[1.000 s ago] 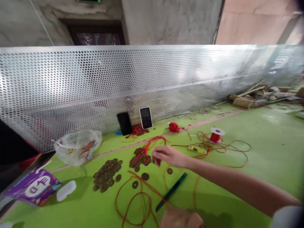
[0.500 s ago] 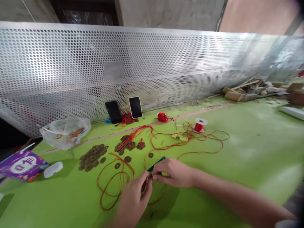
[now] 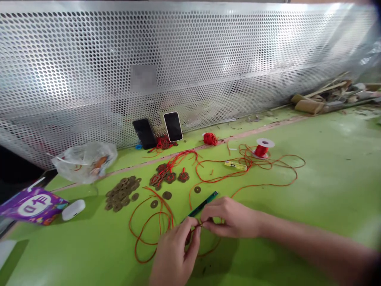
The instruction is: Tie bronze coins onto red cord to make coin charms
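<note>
My left hand (image 3: pixel 175 254) is closed, thumb and forefinger pinching a brown coin that is mostly hidden inside the fingers. My right hand (image 3: pixel 230 218) meets it fingertip to fingertip, pinching the red cord (image 3: pixel 210 252), which loops below the hands. Just behind them lies a slim dark-green tool (image 3: pixel 204 203), its near end close to my left fingers. Loose holed coins (image 3: pixel 197 190) lie beyond it. Farther left are coin clusters tied with red cord (image 3: pixel 170 177) and a heap of plain coins (image 3: pixel 122 193). More orange-red cord (image 3: pixel 139 234) is looped left of my left hand.
A cord spool (image 3: pixel 262 149), a yellow lighter-like item (image 3: pixel 235 165) and a red cord ball (image 3: pixel 210 138) lie farther back. Two phones (image 3: pixel 173 127) lean against the perforated metal panel (image 3: pixel 208 63). A plastic bag (image 3: pixel 85 161), purple packet (image 3: pixel 32 204) and white case (image 3: pixel 73 209) are left.
The view has tilted down, and the tabletop things appear farther right. Both hands stay pinched together, with more of the dark-green tool showing behind them.
</note>
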`<state>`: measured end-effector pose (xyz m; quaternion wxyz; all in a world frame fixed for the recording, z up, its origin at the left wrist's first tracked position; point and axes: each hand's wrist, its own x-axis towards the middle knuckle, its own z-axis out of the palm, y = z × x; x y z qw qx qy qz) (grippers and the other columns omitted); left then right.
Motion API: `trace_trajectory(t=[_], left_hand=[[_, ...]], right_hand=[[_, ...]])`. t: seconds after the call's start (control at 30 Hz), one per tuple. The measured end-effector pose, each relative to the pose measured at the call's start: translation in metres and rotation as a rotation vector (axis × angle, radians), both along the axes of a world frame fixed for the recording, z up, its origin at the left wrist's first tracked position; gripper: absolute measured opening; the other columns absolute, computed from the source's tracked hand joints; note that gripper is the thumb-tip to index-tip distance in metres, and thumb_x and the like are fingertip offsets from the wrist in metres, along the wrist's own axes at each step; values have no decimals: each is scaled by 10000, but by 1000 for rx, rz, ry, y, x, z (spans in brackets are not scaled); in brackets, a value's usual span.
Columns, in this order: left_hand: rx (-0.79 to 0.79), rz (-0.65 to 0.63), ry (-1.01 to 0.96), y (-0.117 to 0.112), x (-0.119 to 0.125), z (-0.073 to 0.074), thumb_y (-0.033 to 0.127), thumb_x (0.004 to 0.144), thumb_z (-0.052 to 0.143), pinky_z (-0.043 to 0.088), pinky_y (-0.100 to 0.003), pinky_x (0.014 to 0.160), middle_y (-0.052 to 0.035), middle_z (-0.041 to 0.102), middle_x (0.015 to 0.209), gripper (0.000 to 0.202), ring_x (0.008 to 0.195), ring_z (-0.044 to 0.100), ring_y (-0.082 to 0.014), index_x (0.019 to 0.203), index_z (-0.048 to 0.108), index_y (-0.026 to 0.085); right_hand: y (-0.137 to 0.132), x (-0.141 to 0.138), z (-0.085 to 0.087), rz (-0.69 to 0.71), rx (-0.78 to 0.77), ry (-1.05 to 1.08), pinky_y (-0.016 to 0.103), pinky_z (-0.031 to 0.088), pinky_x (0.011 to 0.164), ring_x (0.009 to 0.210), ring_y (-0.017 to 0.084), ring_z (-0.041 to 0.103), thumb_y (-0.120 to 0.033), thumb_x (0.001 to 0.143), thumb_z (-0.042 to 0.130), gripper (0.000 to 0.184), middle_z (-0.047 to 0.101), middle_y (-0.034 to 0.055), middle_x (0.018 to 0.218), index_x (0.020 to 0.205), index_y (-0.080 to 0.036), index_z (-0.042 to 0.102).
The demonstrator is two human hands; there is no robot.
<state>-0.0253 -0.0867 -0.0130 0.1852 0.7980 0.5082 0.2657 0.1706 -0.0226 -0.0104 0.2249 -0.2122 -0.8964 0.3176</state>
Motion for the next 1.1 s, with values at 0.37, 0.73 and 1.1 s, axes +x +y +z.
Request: trace_trajectory(t=[0.37,0.73,1.1], left_hand=[[-111,176,-86,29,-18,-6,404,918,400,396,-185,457,28,583,554,268,474,562,-123,825,560,210],[-65,123,-78,27,-16,-8,378,922,387,369,-174,445,30,552,538,262,467,532,-114,845,563,199],[-32,138,-49,28,-18,-10,366,931,405,358,-174,441,33,559,544,251,465,531,-109,846,569,195]], right_hand=[[52,-3,-10,-463,163,-367,313,451,762,900,226,620,-297,884,537,261,671,100,1017,1081,-170,652],[78,-16,-7,-347,8,-374,248,405,670,769,168,611,-253,767,680,139,691,35,817,881,-178,709],[83,-16,-8,-286,-23,-361,245,404,664,743,155,581,-269,765,683,170,665,57,830,855,-125,669]])
